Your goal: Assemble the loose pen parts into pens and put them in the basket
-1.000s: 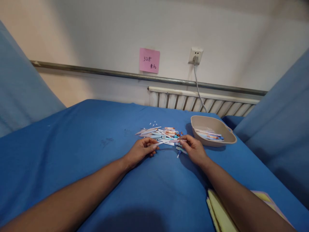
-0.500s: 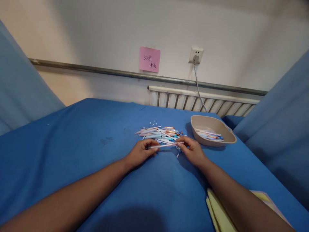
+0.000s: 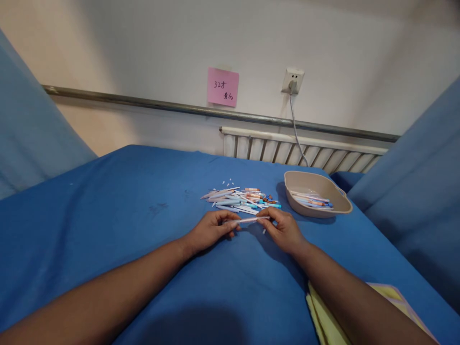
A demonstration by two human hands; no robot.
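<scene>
Between the fingertips of both hands, a slim pale pink pen (image 3: 247, 220) lies almost level above the blue cloth. My left hand (image 3: 212, 227) is closed round its left end. My right hand (image 3: 284, 230) pinches the other end, and the fingers hide both tips. Just beyond my hands spreads a pile of loose pen parts (image 3: 232, 200), with light blue, white, orange and teal pieces. A small white-tipped piece (image 3: 264, 231) shows below my right fingers, the rest of it covered.
A beige plastic basket (image 3: 347, 205) with several pens (image 3: 312, 200) inside stands right of the pile. Tiny white bits (image 3: 227, 182) lie behind the pile. A yellow cloth (image 3: 323, 314) is under my right forearm. A radiator (image 3: 273, 147) and pipe run along the wall.
My hands have come slightly closer together and lower, so less of the pen shows between them. The blue piece under my right hand is now mostly covered.
</scene>
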